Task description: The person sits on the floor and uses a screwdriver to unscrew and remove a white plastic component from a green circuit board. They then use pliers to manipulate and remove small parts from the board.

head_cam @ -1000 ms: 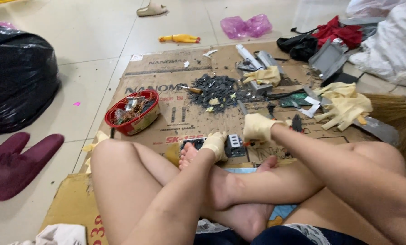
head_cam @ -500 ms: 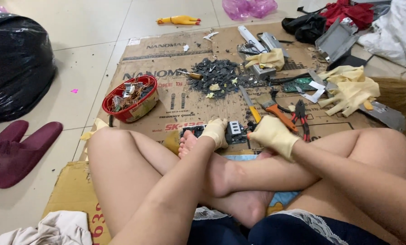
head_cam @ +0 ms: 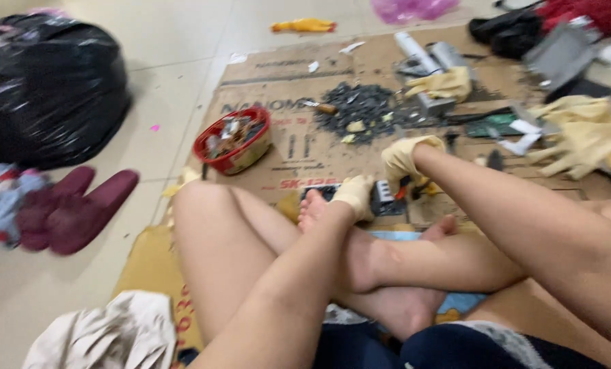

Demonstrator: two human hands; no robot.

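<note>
I sit cross-legged on a cardboard sheet (head_cam: 299, 154). My left hand (head_cam: 355, 196), in a pale yellow glove, rests just past my foot and grips a small dark electronic part (head_cam: 385, 196) on the cardboard. My right hand (head_cam: 402, 158), gloved the same way, is closed right above that part. Orange tool handles (head_cam: 418, 189), which look like pliers, stick out beneath it. The picture is blurred, so the tool's tip is hard to make out.
A red bowl (head_cam: 234, 140) of metal bits stands left of a pile of dark scraps (head_cam: 359, 109). Spare yellow gloves (head_cam: 582, 133) and tools lie at the right. A black bag (head_cam: 46, 89), maroon slippers (head_cam: 73, 205) and a crumpled cloth (head_cam: 107, 335) lie to the left.
My right hand went out to the orange-handled tools at the right, then came back beside my left hand with orange handles under it. The left hand stayed on the dark part.
</note>
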